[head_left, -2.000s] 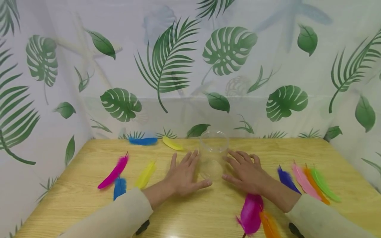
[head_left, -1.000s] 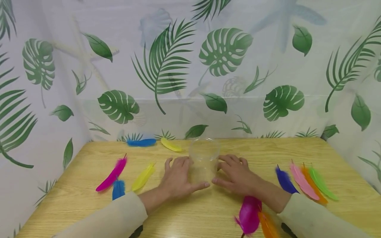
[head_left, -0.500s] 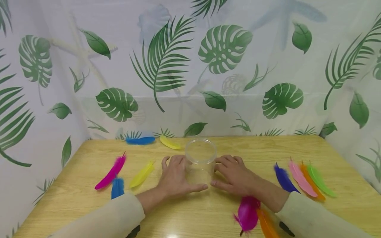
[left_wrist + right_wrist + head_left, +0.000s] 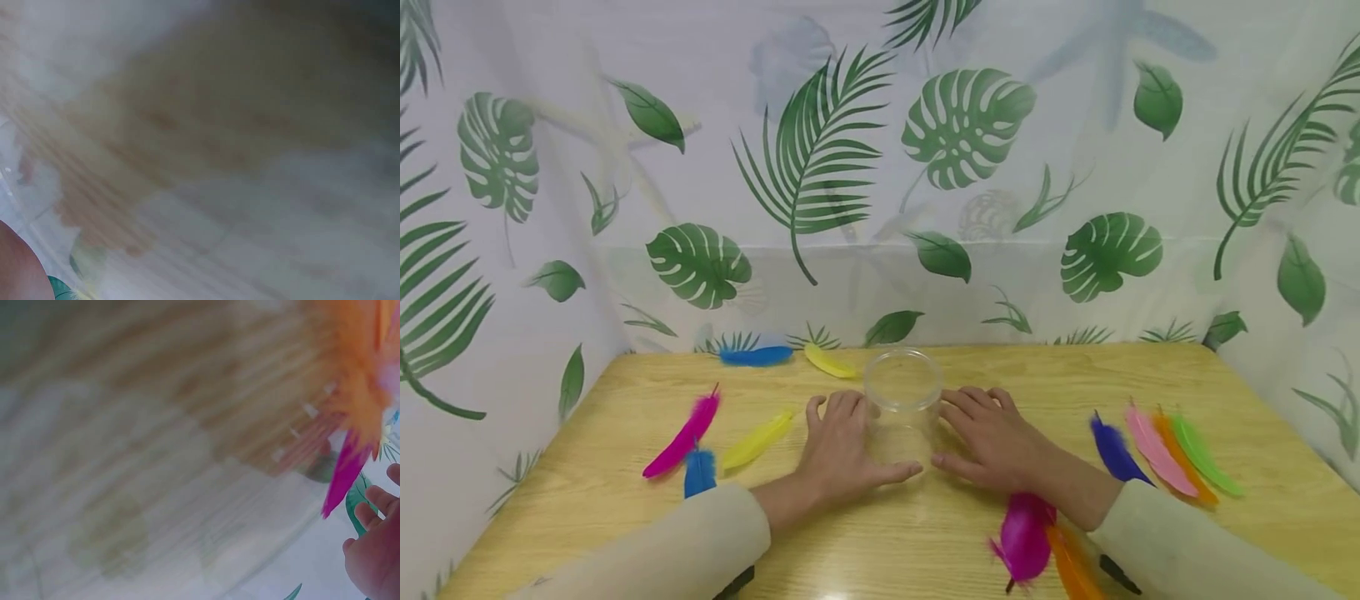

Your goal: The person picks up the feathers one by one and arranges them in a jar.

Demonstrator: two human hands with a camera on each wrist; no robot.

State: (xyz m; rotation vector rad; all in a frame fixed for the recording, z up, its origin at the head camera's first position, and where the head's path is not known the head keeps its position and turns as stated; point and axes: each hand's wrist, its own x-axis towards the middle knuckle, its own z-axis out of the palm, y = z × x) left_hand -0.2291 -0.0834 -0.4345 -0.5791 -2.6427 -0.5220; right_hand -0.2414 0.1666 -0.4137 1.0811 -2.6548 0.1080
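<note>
A clear plastic cup point(image 4: 902, 433) stands upright on the wooden table point(image 4: 850, 550), between the two hands in the head view. My left hand point(image 4: 842, 446) curves round its left side, the thumb stretched across in front. On the other side my right hand point(image 4: 988, 442) has bent fingers against the cup's right wall, its thumb near the front. Fingers of the right hand point(image 4: 378, 544) show at the lower right of the right wrist view. In the left wrist view only a bit of skin and blurred table appear. A magenta feather point(image 4: 1026, 537) lies just below the right wrist.
On the left lie a magenta feather point(image 4: 685, 433), a blue feather point(image 4: 700, 472) and a yellow feather point(image 4: 760, 442). A blue feather point(image 4: 756, 357) and a yellow feather point(image 4: 830, 362) lie at the back edge. Several colourful feathers fan out at right, including a green feather point(image 4: 1206, 454).
Since the earliest frame the cup has come left and nearer with both hands, whose fingers have bent more round it. In the last half second the hands and cup stay almost still.
</note>
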